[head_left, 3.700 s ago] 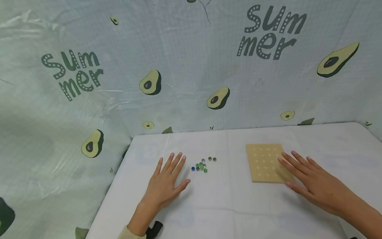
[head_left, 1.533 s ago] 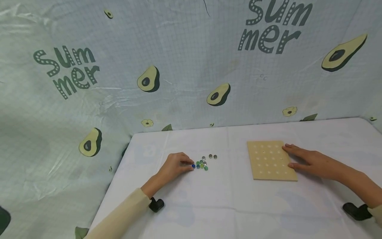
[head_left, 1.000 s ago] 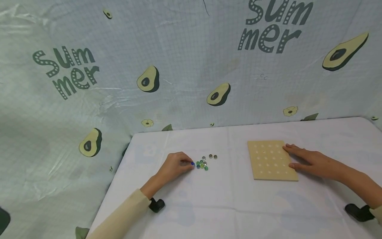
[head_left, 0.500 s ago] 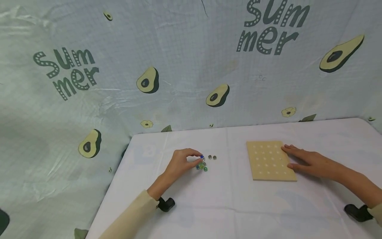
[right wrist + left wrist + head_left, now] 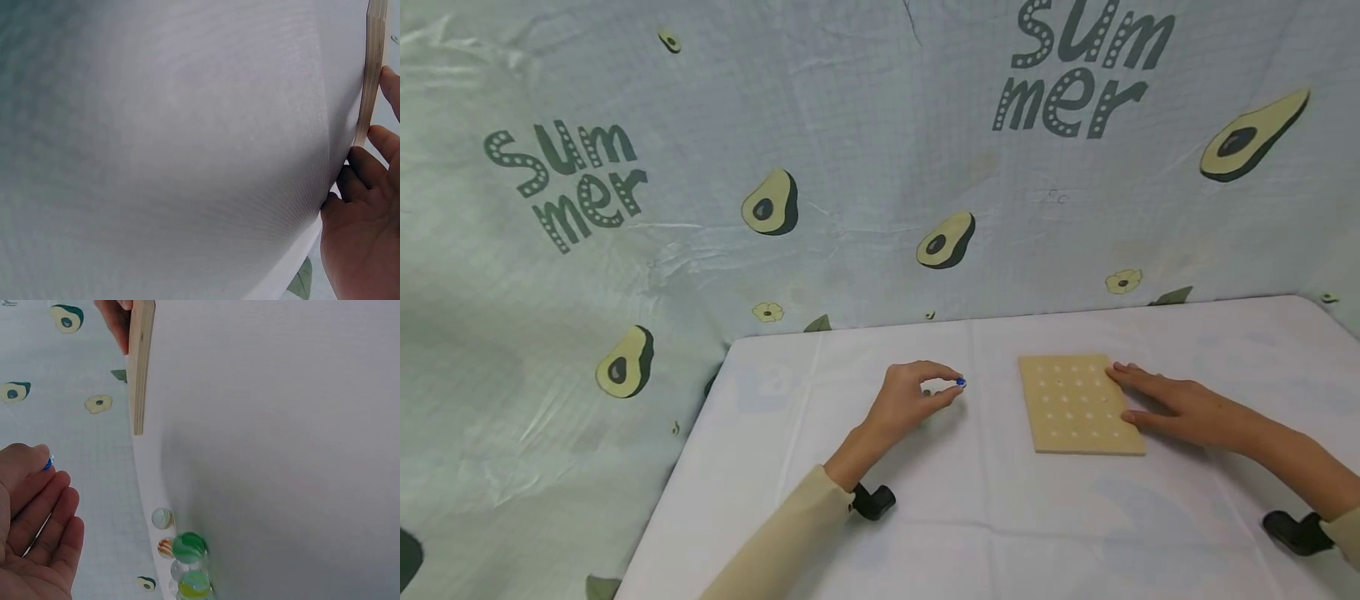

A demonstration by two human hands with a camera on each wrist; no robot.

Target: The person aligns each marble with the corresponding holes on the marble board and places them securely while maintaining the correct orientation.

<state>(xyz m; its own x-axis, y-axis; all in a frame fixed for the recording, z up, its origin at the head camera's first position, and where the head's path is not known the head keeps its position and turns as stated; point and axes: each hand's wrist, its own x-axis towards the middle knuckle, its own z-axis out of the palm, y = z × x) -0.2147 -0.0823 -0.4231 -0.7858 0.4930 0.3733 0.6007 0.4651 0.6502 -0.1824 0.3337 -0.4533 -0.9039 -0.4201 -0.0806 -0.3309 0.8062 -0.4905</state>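
My left hand (image 5: 901,407) pinches a small blue marble (image 5: 961,382) between thumb and fingertips, held above the white table. In the left wrist view only a sliver of that blue marble (image 5: 48,464) shows at the thumb tip. To its right lies a flat wooden board (image 5: 1067,408) with rows of pale round dimples. My right hand (image 5: 1195,410) rests at the board's right side, fingertips and thumb touching its edge. Several glass marbles, among them a green one (image 5: 189,548) and a clear one (image 5: 162,519), lie on the table; my left hand mostly hides them in the head view.
A white cloth covers the table (image 5: 925,533). Behind and to the left hangs a pale curtain (image 5: 850,125) printed with avocados and lettering. Black wrist cameras, one of them the left camera (image 5: 874,502), stick out beneath both wrists.
My left hand went from open to pinching the blue marble, lifted it from the group and carried it right. The right hand came to the board's edge and has since stayed there.
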